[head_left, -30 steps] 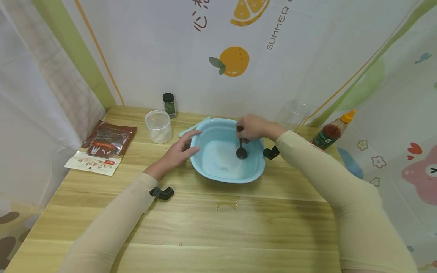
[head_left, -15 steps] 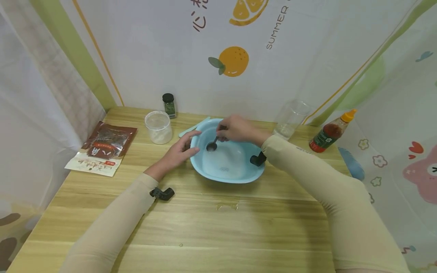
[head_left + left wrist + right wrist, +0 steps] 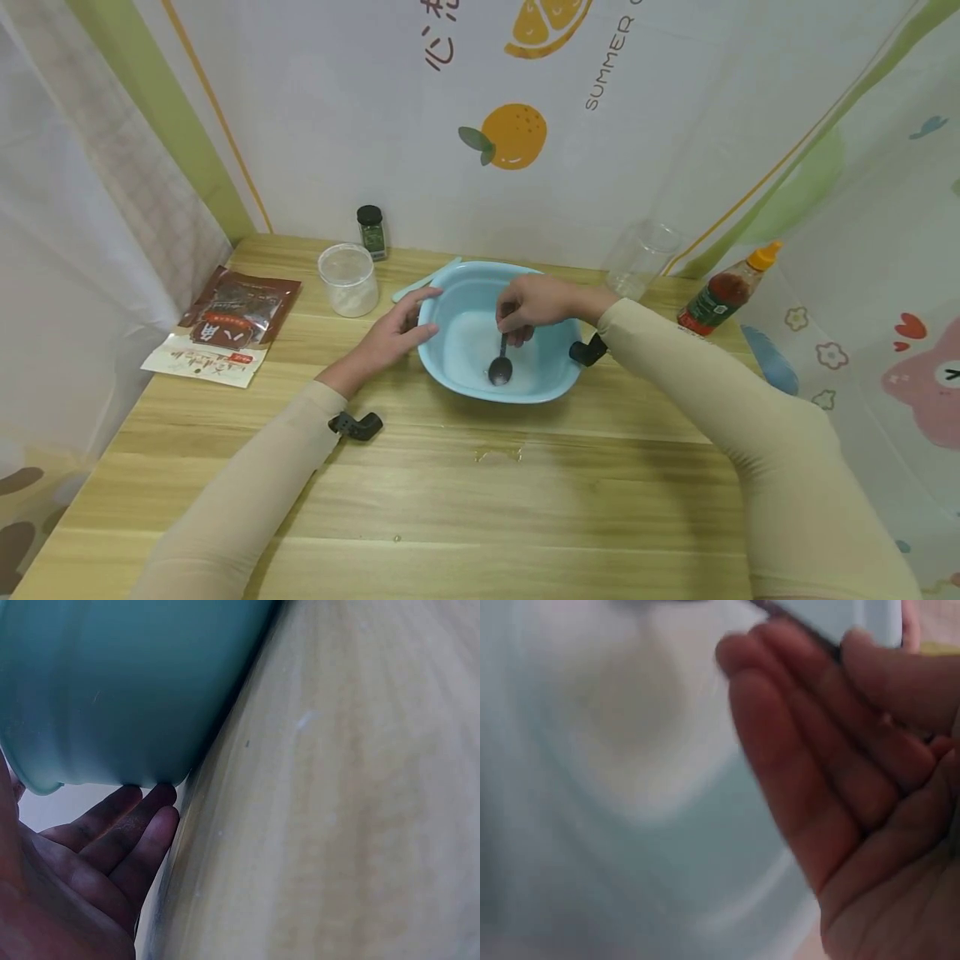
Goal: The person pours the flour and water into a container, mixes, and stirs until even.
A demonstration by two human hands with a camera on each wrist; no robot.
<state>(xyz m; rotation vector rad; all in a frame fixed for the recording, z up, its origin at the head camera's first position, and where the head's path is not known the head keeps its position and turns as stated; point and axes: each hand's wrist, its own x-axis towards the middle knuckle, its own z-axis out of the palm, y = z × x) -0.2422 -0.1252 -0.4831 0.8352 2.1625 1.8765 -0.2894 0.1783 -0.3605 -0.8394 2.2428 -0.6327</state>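
A light blue plastic basin (image 3: 457,367) with pale, cloudy liquid inside stands on the wooden table. My left hand (image 3: 393,333) holds its left side, thumb and index finger at the rim. In the left wrist view, other fingers (image 3: 156,825) touch the outer wall (image 3: 135,697) low down. My right hand (image 3: 536,304) pinches the handle of a dark spoon (image 3: 500,371) over the basin, its bowl down at the liquid near the front. The right wrist view is blurred; the dark handle (image 3: 802,626) runs between thumb and fingertips there.
Behind the basin lies a light blue stick-like utensil (image 3: 427,279). A clear jar with white contents (image 3: 349,283), a green spice jar (image 3: 372,233) and a brown packet (image 3: 232,321) are at left. A clear glass (image 3: 641,258) and a red sauce bottle (image 3: 727,292) stand at right.
My right hand has swept the spoon from the basin's right side to its left, then back toward the front middle. My left hand has stayed at the left rim.
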